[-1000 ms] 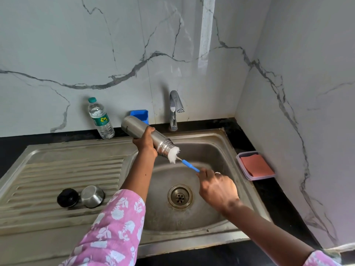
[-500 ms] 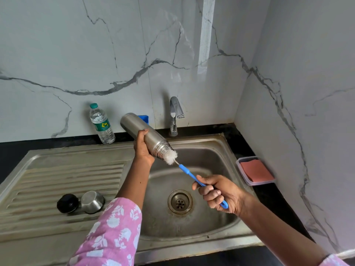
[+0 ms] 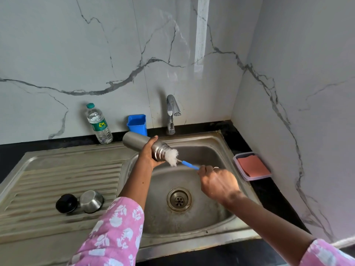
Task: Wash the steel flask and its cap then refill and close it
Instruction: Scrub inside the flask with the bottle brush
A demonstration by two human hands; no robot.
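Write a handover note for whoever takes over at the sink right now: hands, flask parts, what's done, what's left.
Left hand grips the steel flask, mouth tilted down over the sink.
Right hand holds the bottle brush by its blue handle, bristles at the flask's mouth.
Black cap and steel cup lie side by side on the draining board; washed or not, cannot tell.
Done: flask open, scrubbing under way.
Left: rinse, wash the cap, refill, close.
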